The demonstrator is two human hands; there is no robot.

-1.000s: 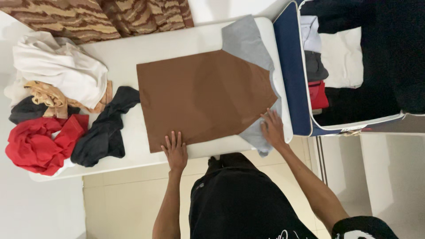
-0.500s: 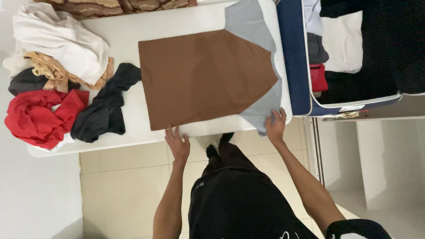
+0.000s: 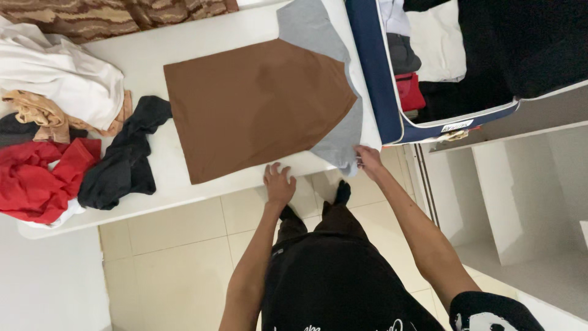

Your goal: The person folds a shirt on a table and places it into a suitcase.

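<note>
A brown shirt (image 3: 257,104) with grey sleeves lies flat on a white table (image 3: 184,49). My left hand (image 3: 278,184) is at the table's front edge, just below the shirt's near side, with its fingers apart and nothing in it. My right hand (image 3: 367,159) grips the end of the near grey sleeve (image 3: 340,138), which hangs over the table's edge. The far grey sleeve (image 3: 306,27) lies spread toward the back of the table.
A pile of white, tan, red and black garments (image 3: 55,141) fills the table's left end. An open blue suitcase (image 3: 373,79) with folded clothes stands right of the table. Patterned brown fabric (image 3: 122,15) lies behind it. Below are a tiled floor (image 3: 177,245) and white shelves (image 3: 527,202).
My left hand came off the shirt's near side and slid right along the table edge. My right hand moved from the sleeve's top to its hanging end. The view shifted.
</note>
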